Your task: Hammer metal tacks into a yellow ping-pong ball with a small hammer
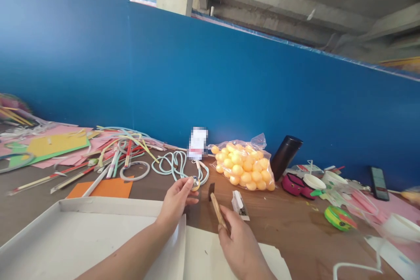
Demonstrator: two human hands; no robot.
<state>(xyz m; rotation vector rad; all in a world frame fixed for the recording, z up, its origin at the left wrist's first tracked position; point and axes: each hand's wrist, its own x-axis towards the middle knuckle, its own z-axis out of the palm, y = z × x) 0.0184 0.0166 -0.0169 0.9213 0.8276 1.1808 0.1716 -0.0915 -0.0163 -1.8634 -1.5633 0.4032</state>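
Pinched between the thumb and fingers of my left hand [179, 199] is a small shiny round object [196, 183], silvery with a yellowish lower edge; its exact kind I cannot make out. My right hand [238, 236] is wrapped round the wooden handle of a small hammer [216, 208], its dark head raised toward the upper left. The hammer head and the round object are apart. Just right of the hammer lies a small open white box [240, 205] with tiny dark items in it. Below both hands are a white cardboard tray [108, 223] and a pale sheet of board [203, 253].
A clear bag of orange balls [244, 166] leans near the blue partition [210, 74], with a black bottle [286, 155] beside it. Coloured paper and tubes [121, 148] clutter the left. At right are a tape measure [339, 218], cups [314, 181] and a phone [379, 183].
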